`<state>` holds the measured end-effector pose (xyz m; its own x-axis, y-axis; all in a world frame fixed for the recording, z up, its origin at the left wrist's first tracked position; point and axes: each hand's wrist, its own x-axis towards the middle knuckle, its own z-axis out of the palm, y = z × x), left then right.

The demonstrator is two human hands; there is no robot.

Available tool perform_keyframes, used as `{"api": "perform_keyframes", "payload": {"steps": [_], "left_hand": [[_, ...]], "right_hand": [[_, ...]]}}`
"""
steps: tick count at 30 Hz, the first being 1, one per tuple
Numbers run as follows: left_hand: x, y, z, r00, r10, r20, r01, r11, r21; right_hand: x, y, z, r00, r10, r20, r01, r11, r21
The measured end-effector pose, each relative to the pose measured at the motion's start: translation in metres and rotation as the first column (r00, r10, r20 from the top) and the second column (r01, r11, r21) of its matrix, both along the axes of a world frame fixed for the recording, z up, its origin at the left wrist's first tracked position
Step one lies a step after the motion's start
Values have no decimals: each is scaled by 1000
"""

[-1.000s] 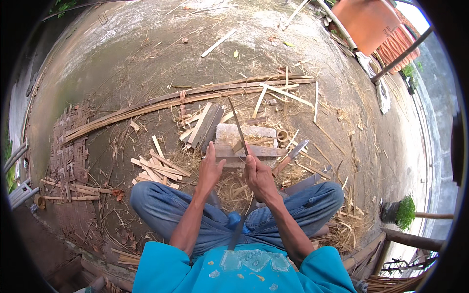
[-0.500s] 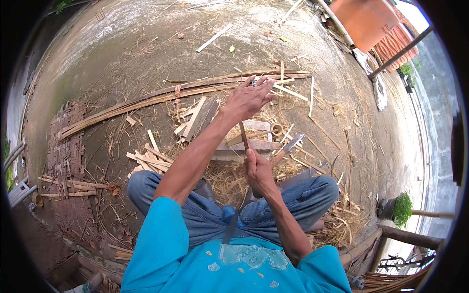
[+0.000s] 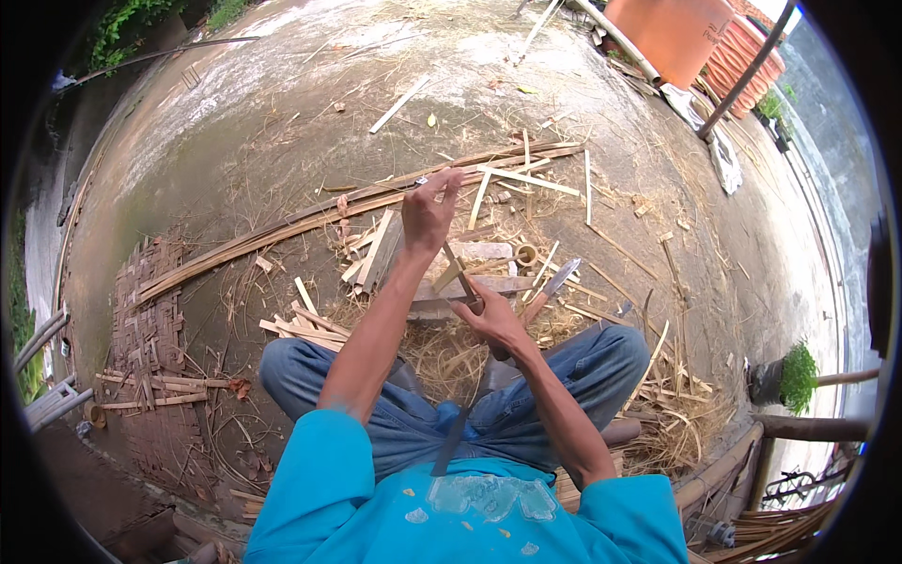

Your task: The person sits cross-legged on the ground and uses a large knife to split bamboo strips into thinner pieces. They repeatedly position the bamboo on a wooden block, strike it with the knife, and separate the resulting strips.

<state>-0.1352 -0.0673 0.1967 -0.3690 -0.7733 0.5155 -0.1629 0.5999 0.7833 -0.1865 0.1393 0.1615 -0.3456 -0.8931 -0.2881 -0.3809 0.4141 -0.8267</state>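
My left hand is raised over the chips in front of me, its fingers bent and bunched together. Whether anything thin is between them is hidden. Lower and to the right, my right hand is closed round a narrow brown strip that slants up towards my left wrist. Beside the strip is a short pale piece of bamboo. A knife with a pale blade and wooden handle lies right of my right hand. A dark flat strip crosses my lap.
Long split bamboo strips lie across the ground ahead. Short split pieces are piled by my left knee, near a torn woven mat. Shavings cover the ground between my legs. A potted plant stands at right, an orange container far right.
My left hand has moved left and a little nearer, its fingers going from stretched out to bent. My right hand has shifted slightly, and the brown strip leans more to the left.
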Motion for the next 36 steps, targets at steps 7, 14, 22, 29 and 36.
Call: {"api": "perform_keyframes", "payload": {"steps": [7, 14, 22, 29, 36], "left_hand": [[74, 53, 9, 994, 107, 8, -105, 954, 280], [76, 60, 8, 997, -59, 45, 47, 975, 218], [73, 55, -16, 969, -183, 167, 100, 905, 414], [56, 55, -19, 986, -72, 149, 41, 980, 197], [58, 50, -20, 968, -78, 238, 68, 997, 48]], "right_hand": [[-22, -11, -7, 991, -75, -107, 77, 997, 16], [-20, -20, -25, 997, 74, -16, -74, 997, 12], [-8, -35, -34, 999, 24, -40, -22, 999, 42], [5, -37, -39, 950, -40, -309, 62, 996, 62], [-7, -36, -58, 993, 111, -41, -103, 982, 155]]}}
